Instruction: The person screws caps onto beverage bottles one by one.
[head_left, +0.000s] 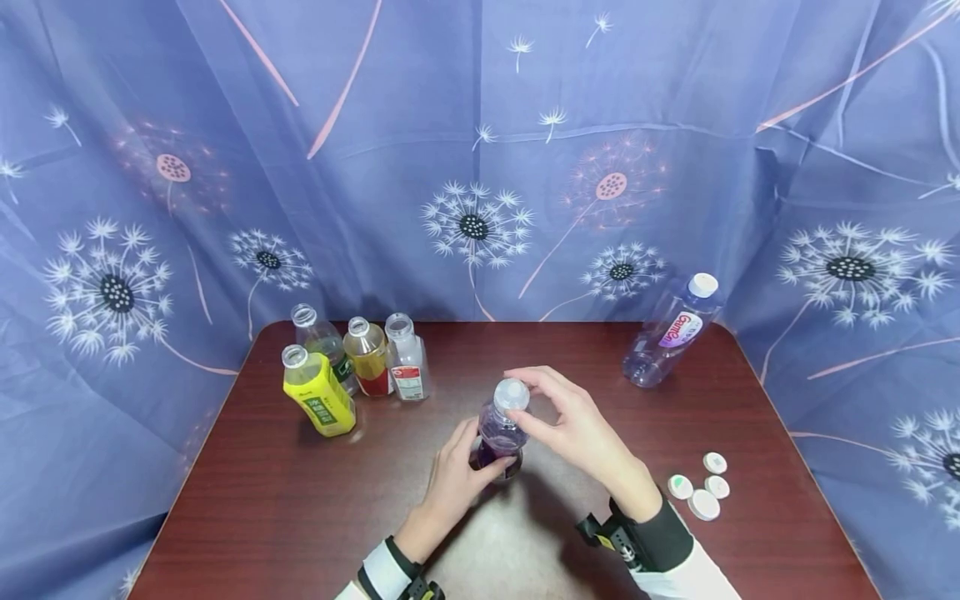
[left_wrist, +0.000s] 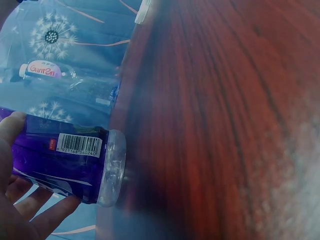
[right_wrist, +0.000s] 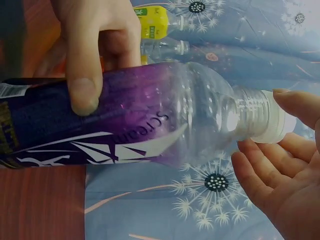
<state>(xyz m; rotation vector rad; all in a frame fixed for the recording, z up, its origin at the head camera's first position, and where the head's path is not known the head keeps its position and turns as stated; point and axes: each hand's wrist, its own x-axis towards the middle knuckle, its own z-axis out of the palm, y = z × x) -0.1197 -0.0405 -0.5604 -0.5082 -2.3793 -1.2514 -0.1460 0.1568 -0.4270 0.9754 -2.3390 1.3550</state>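
In the head view, my left hand (head_left: 453, 475) grips a clear bottle (head_left: 501, 429) with a purple label, its thumb and fingers on opposite sides of the body. The bottle is roughly upright at the table's middle. My right hand (head_left: 573, 425) pinches the white cap (head_left: 512, 394) at its top between thumb and fingers. In the right wrist view, the cap (right_wrist: 275, 120) sits on the neck, with some clear threaded neck showing below it. The left wrist view shows the label's barcode (left_wrist: 79, 144) and the clear base (left_wrist: 114, 167); whether the base touches the table I cannot tell.
Several uncapped bottles stand at the back left, including a yellow-labelled one (head_left: 321, 396). A capped clear bottle (head_left: 667, 337) stands at the back right. Several loose white caps (head_left: 703, 504) lie on the brown table (head_left: 247, 517) at right. A blue patterned curtain (head_left: 375, 208) hangs behind.
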